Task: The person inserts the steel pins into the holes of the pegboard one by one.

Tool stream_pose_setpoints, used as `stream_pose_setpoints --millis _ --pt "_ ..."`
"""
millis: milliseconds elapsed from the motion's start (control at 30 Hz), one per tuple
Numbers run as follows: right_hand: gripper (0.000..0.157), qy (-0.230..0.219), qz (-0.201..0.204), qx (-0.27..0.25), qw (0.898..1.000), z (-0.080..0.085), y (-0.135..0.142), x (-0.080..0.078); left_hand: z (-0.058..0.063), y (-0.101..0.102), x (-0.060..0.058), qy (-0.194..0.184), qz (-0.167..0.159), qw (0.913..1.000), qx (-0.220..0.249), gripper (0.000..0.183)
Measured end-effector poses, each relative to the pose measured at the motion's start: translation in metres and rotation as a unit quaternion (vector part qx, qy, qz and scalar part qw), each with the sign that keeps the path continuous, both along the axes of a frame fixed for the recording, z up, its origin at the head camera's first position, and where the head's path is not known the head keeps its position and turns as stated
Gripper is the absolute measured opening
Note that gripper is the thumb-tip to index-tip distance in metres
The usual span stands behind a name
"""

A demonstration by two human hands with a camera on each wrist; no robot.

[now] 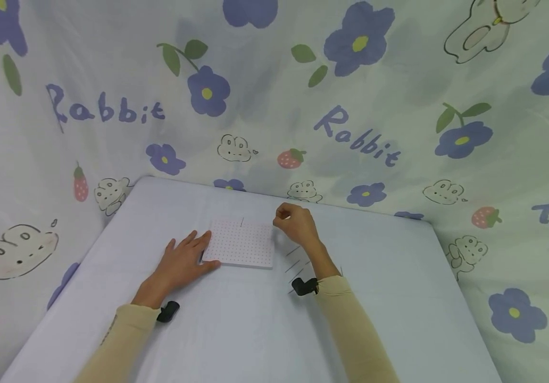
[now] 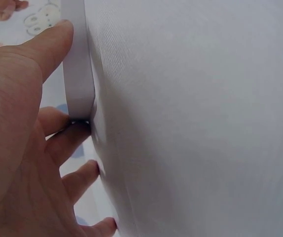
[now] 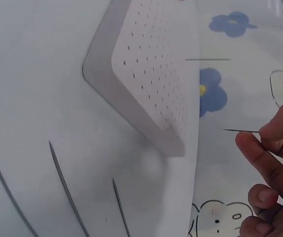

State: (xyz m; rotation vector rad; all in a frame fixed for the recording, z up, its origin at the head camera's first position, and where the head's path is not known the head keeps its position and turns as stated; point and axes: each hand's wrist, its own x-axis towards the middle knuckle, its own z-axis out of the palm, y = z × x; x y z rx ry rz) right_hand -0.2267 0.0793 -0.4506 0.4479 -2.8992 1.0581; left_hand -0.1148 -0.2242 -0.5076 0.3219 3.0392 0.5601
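A white board (image 1: 238, 244) dotted with small holes lies on the table. One thin needle (image 1: 242, 222) stands upright near its far edge; the right wrist view shows this standing needle (image 3: 208, 59) too. My left hand (image 1: 181, 263) rests spread at the board's left side. Its thumb (image 2: 57, 42) touches the front side face, and the other fingers reach along the left edge. Off the board's far right corner, my right hand (image 1: 298, 226) pinches a needle (image 3: 235, 130) between thumb and index finger, its pointed tip sticking out.
Several loose needles (image 3: 67, 187) lie roughly parallel on the white table (image 1: 399, 298), right of the board and below my right forearm. A patterned curtain (image 1: 265, 106) with flowers and rabbits hangs behind the table and at its sides.
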Motion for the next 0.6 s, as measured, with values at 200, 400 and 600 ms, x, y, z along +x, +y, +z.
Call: stream_pose_setpoints --millis 200,400,600 --pt "0.006 0.0 0.014 0.005 1.0 -0.005 -0.015 0.001 0.002 0.001 0.002 0.009 0.001 1.0 0.0 0.088" --pt "0.006 -0.006 0.024 0.012 1.0 -0.004 -0.03 0.005 0.002 0.002 0.003 0.014 -0.001 0.9999 -0.006 0.087" --pt "0.008 -0.012 0.034 0.015 0.999 -0.003 -0.039 0.006 0.001 0.002 0.002 0.01 0.003 0.9999 -0.003 0.088"
